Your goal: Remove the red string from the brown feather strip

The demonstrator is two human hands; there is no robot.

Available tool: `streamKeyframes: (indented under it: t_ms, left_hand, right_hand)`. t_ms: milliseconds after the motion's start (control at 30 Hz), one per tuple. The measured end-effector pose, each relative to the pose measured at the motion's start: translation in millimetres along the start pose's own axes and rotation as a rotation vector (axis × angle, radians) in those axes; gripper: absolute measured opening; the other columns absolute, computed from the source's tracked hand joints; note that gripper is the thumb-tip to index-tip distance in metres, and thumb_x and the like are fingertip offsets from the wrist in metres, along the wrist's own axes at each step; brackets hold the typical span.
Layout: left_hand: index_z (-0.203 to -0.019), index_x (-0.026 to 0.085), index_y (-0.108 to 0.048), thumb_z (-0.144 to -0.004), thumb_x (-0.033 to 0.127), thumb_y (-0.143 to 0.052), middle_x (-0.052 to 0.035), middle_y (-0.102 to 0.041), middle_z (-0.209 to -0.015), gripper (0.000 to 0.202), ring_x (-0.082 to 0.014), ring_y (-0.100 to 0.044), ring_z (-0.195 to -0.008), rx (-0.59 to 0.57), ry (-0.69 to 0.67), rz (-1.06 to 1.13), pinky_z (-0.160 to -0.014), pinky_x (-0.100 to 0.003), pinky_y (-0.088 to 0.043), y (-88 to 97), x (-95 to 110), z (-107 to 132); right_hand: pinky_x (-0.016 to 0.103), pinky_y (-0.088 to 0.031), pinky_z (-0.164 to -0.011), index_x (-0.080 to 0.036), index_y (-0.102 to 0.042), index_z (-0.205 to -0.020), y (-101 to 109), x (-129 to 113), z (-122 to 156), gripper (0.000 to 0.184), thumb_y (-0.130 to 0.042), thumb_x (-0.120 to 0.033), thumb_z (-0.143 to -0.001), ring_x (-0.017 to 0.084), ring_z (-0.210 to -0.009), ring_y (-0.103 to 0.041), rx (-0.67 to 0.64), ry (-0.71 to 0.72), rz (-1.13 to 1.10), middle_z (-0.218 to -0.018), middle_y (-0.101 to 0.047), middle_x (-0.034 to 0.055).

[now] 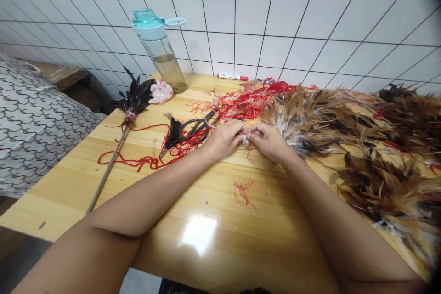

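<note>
My left hand point(224, 139) and my right hand point(267, 141) meet over the middle of the table with fingertips pinched together. Between them shows a small whitish tuft point(245, 140), mostly hidden by the fingers; its exact kind cannot be made out. Thin red threads hang below my right hand. Just beyond it lies a heap of brown feathers point(310, 117), and a tangle of red thread point(246, 103) spreads behind both hands. Left of my left hand, black-handled scissors point(198, 126) lie among red yarn, beside a small black feather bunch point(173, 133).
A stick with black feathers point(115, 156) bound to its end lies at left. A water bottle point(160, 53) stands near the tiled wall, beside a crumpled pinkish wad point(161, 92). A red marker point(232, 77) lies behind. More dark feathers point(386, 183) cover the right side.
</note>
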State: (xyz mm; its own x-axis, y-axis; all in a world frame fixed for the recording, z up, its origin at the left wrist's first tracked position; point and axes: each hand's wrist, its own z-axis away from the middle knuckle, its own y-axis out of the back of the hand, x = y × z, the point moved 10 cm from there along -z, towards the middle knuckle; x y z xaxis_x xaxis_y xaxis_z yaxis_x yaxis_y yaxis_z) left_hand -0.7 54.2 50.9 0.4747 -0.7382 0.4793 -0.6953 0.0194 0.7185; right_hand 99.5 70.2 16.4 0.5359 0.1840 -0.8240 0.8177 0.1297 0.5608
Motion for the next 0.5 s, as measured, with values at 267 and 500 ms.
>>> streamKeyframes:
  t_ms: [267,500]
  left_hand:
    - [-0.092,0.018,-0.062,-0.088,0.017,-0.047,-0.0038,-0.066,-0.088,0.015,-0.0141,-0.060,-0.082,-0.054,0.061,0.042,-0.077,-0.024,-0.042,-3.2,-6.5,2.5]
    - [-0.091,0.018,-0.060,-0.087,0.015,-0.045,-0.0036,-0.065,-0.085,0.016,-0.0150,-0.059,-0.082,-0.046,0.073,0.009,-0.076,-0.025,-0.042,2.0,-3.7,1.9]
  right_hand:
    - [0.022,-0.033,-0.053,-0.017,-0.063,-0.078,6.8,-2.2,-0.7,0.013,-0.051,-0.023,-0.078,0.011,-0.055,-0.046,0.019,0.012,0.158,-0.063,-0.061,-0.0017]
    - [0.025,-0.033,-0.056,-0.018,-0.063,-0.079,12.5,0.7,-2.0,0.013,-0.050,-0.020,-0.079,0.013,-0.057,-0.047,0.059,0.063,0.316,-0.066,-0.061,0.0007]
